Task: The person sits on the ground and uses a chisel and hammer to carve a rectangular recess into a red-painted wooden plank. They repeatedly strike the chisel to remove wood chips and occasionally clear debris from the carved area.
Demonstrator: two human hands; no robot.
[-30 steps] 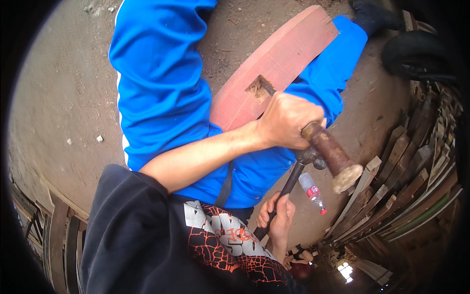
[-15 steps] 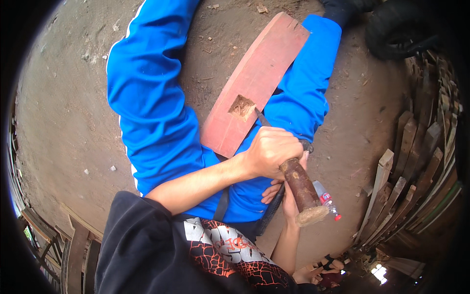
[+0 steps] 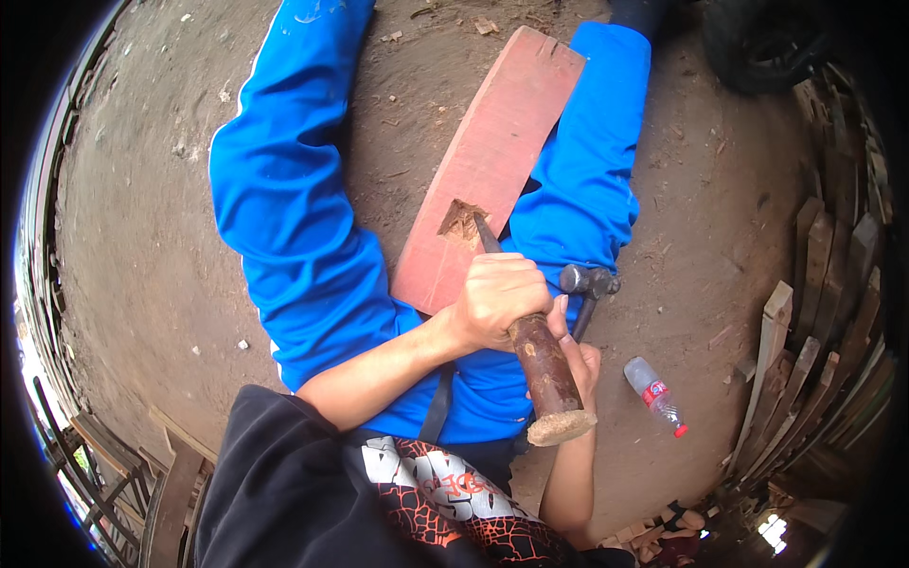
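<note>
I sit on a dirt floor in blue trousers (image 3: pixel 294 246) with a reddish wooden plank (image 3: pixel 502 123) lying between my legs. A rough notch (image 3: pixel 461 222) is cut into the plank near its close end. My left hand (image 3: pixel 497 298) is shut around a chisel (image 3: pixel 544 374) with a thick brown wooden handle, and its metal blade reaches into the notch. My right hand (image 3: pixel 579 355), partly hidden behind the chisel handle, holds a hammer whose dark metal head (image 3: pixel 587 280) sits just right of my left hand.
A plastic bottle (image 3: pixel 653 393) with a red label lies on the dirt at my right. Stacked wooden boards (image 3: pixel 805 312) line the right side. A dark tyre (image 3: pixel 757 47) lies at the top right. Wooden frames (image 3: pixel 170 464) stand at the lower left.
The hammer head has come up from below the chisel handle to beside my left hand. The chisel blade stays at the notch, and the handle's butt now points more toward me.
</note>
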